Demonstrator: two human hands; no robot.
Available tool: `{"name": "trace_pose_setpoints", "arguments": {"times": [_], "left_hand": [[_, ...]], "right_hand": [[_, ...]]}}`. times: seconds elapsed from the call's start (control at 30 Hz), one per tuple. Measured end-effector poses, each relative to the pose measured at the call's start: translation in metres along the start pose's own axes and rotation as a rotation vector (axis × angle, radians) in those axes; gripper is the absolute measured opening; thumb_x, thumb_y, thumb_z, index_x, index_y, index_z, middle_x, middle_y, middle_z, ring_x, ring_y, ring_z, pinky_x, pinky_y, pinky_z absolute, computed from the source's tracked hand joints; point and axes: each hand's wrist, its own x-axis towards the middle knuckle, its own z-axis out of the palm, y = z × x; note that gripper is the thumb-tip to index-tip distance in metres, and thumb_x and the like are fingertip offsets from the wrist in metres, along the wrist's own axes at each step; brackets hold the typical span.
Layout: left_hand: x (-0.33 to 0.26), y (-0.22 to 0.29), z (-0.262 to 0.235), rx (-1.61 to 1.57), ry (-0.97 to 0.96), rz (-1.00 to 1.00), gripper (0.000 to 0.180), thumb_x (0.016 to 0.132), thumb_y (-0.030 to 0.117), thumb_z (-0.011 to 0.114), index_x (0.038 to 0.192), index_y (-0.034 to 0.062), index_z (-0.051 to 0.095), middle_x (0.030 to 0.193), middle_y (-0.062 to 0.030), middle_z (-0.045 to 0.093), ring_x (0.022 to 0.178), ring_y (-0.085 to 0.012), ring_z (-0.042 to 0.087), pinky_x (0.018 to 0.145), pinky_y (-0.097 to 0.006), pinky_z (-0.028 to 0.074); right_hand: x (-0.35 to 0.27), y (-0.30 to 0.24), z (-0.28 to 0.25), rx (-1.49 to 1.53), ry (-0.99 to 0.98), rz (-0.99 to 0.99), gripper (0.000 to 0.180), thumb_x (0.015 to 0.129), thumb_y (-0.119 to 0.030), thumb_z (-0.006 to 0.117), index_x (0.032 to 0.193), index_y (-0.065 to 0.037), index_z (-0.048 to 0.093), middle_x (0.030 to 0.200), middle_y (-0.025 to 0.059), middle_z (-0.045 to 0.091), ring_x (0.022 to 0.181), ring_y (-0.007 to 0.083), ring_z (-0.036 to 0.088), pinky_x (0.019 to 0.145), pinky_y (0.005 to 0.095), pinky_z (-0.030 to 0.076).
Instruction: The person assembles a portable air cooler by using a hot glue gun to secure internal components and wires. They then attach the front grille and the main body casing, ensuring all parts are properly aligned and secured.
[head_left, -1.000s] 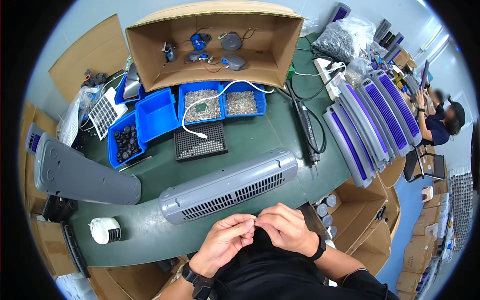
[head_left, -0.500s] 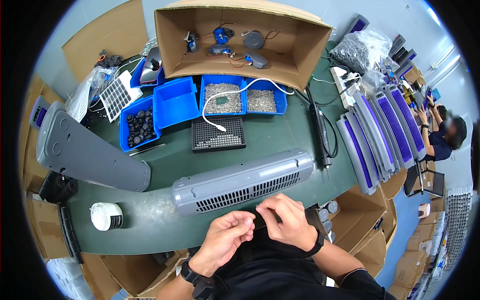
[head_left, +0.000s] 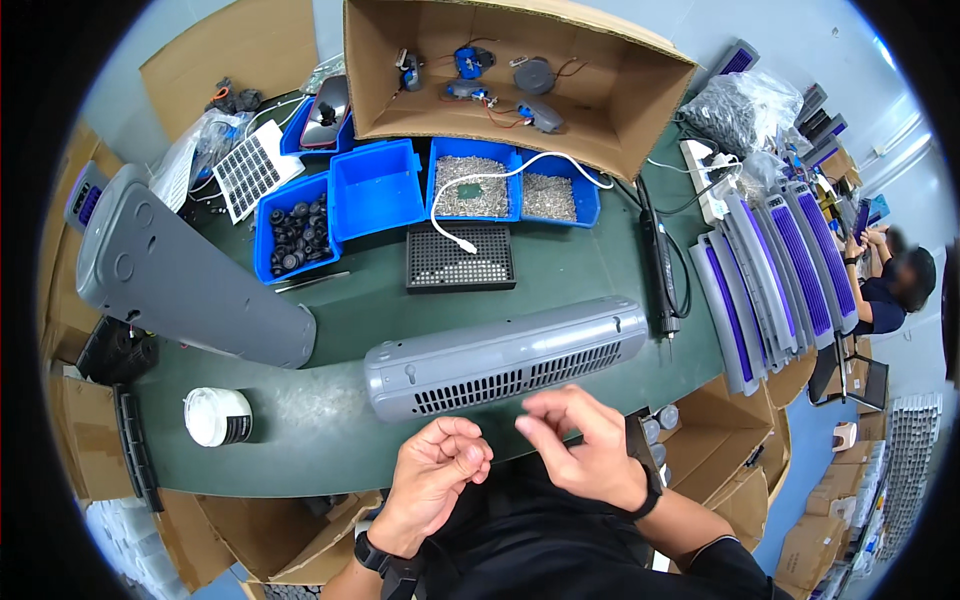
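Observation:
Both of my hands are raised over the front edge of the green table, apart from each other. My left hand [head_left: 440,482] has its fingers curled against the thumb in a pinch; whatever may be in it is too small to make out. My right hand [head_left: 592,448] is bent at the fingers, with a gap between thumb and forefinger and nothing visible there. Just beyond them lies a long grey plastic housing [head_left: 500,345], its slotted vent side toward me. Neither hand visibly grips it.
At left stand a tall grey housing [head_left: 200,275] and a white tub [head_left: 208,418]. Farther back are a black perforated tray [head_left: 425,262], blue bins [head_left: 378,190] of screws and black parts, and a cardboard box [head_left: 600,110] with motors. An electric screwdriver [head_left: 660,270] and grey-purple panels [head_left: 790,260] lie right; a person works beyond.
My hands have drawn apart, and the right thumb and forefinger have parted. The whole view has shifted slightly, so the table things appear farther right.

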Motion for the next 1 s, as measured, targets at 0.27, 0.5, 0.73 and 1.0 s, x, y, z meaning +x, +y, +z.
{"name": "trace_pose_setpoints", "arguments": {"times": [0.27,0.5,0.73,1.0], "left_hand": [[-0.001,0.004,-0.008,0.227,-0.032,0.115,0.029,0.094,0.002,0.078,0.118,0.0001,0.063,0.091,-0.0101,0.075,0.080,-0.0132,0.070,0.068,-0.026,0.055],[-0.012,0.008,-0.018,0.194,0.019,0.093,0.030,0.092,0.002,0.079,0.117,-0.0001,0.063,0.090,-0.0111,0.075,0.079,-0.0141,0.071,0.067,-0.026,0.055],[-0.028,0.016,-0.022,0.051,0.102,0.112,0.029,0.092,0.000,0.078,0.117,0.0009,0.063,0.096,-0.0124,0.076,0.080,-0.0154,0.071,0.068,-0.027,0.056],[-0.037,0.027,-0.033,-0.027,0.250,0.322,0.023,0.092,-0.003,0.077,0.111,0.0005,0.065,0.099,-0.0108,0.073,0.083,-0.0194,0.074,0.071,-0.030,0.063]], "right_hand": [[-0.006,-0.004,0.004,0.419,-0.429,0.340,0.011,0.097,-0.003,0.073,0.108,-0.001,0.073,0.093,0.0054,0.071,0.077,0.0086,0.065,0.062,0.0258,0.051],[-0.011,-0.014,0.030,0.236,-0.319,0.073,0.012,0.091,0.003,0.075,0.102,-0.001,0.071,0.086,0.0077,0.067,0.069,0.0154,0.067,0.059,0.0280,0.052],[-0.014,-0.023,0.057,0.224,-0.257,0.015,0.012,0.089,0.004,0.076,0.099,0.000,0.069,0.083,0.0078,0.066,0.062,0.0120,0.060,0.053,0.0260,0.046],[0.021,-0.017,0.080,-0.166,-0.123,-0.409,0.022,0.083,0.011,0.075,0.097,0.000,0.062,0.082,0.0093,0.066,0.059,0.0217,0.063,0.049,0.0309,0.049]]}}
